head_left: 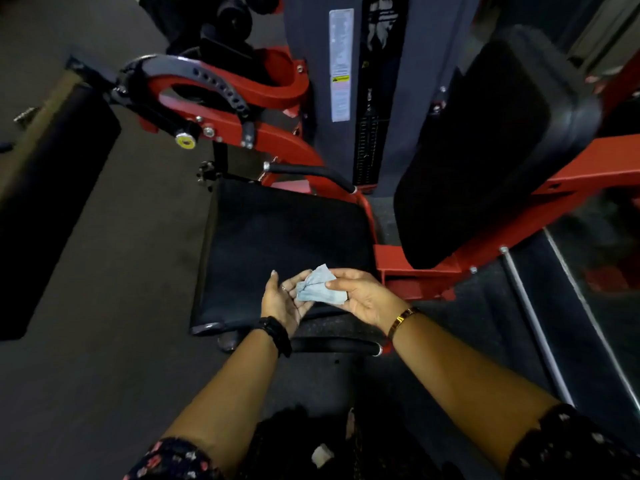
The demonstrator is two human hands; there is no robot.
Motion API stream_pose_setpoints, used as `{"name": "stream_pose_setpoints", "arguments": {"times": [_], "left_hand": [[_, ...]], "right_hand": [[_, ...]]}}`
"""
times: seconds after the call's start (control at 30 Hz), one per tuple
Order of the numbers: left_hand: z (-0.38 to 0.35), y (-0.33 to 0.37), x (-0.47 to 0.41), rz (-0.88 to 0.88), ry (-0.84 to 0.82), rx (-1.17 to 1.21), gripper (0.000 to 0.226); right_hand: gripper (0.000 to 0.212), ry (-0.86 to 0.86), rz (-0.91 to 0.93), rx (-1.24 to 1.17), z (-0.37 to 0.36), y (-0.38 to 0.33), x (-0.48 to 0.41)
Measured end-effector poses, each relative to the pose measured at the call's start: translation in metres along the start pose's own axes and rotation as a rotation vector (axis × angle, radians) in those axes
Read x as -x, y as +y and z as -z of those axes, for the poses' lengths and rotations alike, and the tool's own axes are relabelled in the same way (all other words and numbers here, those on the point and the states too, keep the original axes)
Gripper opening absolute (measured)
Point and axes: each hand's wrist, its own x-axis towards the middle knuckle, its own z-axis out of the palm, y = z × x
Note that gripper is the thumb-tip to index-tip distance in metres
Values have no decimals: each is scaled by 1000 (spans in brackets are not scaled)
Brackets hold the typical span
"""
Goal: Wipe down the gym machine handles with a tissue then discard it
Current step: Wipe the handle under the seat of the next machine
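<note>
A crumpled pale tissue (317, 285) lies between both hands above the machine's black seat pad (277, 244). My right hand (360, 294) pinches the tissue with thumb and fingers. Under the tissue's left side my left hand (282, 301) is cupped palm up, its fingers touching the paper. One black handle (311, 173) with a chrome end runs along the far edge of the seat. A second black handle (336, 346) lies near me, just below my wrists.
The red machine frame (415, 271) carries a large black back pad (485, 150) on the right and a grey weight stack (346, 81) behind. Another black padded bench (52, 188) stands at left. A chrome bar (533, 323) runs along the right floor.
</note>
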Motion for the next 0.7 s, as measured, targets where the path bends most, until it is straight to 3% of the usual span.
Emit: {"name": "stream_pose_setpoints", "arguments": {"times": [0.1,0.23,0.47,0.6,0.7], "left_hand": [[27,0,-2,-29,24,30,64],[64,-3,0,-35,51,83,69],[134,-6,-6,-181,255,252,60],[158,-23,-14,-101,294,158,65],[163,-38,-26,-41,300,125,68]], "right_hand": [[40,-14,-7,92,-19,15,-13],[20,12,-55,245,-36,44,-21],[17,108,-153,53,-65,87,-29],[24,86,-208,81,-81,107,-37],[27,74,-134,153,-87,124,-55]]}}
